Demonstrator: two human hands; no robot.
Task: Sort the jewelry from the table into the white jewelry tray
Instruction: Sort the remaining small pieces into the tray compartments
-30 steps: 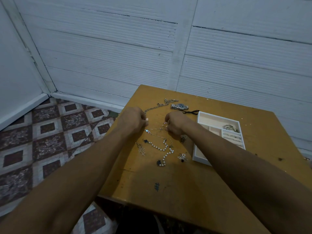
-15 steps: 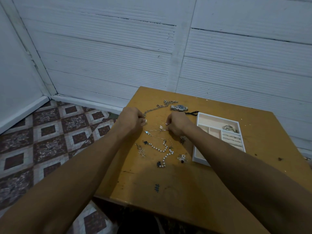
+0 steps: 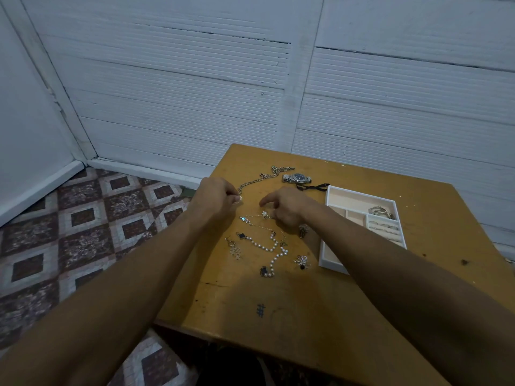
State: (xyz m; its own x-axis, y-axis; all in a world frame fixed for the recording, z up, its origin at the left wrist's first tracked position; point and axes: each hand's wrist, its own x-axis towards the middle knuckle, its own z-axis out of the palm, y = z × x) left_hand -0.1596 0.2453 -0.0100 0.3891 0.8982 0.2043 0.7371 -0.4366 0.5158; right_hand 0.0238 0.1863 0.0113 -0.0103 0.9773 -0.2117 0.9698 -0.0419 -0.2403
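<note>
Left of the tray (image 3: 331,247), the chain (image 3: 257,181) end is pinched in the left hand (image 3: 216,197); the right hand (image 3: 287,206), fingers spread, empty, hovers over a thin necklace (image 3: 257,217). Lifting slowly is advised to avoid tangles. Counted: one watch (image 3: 296,178), one pearl strand (image 3: 271,250), two chains

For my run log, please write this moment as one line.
left hand: pinching silver chain end | right hand: fingers open over thin necklace | white tray: rings inside
</note>
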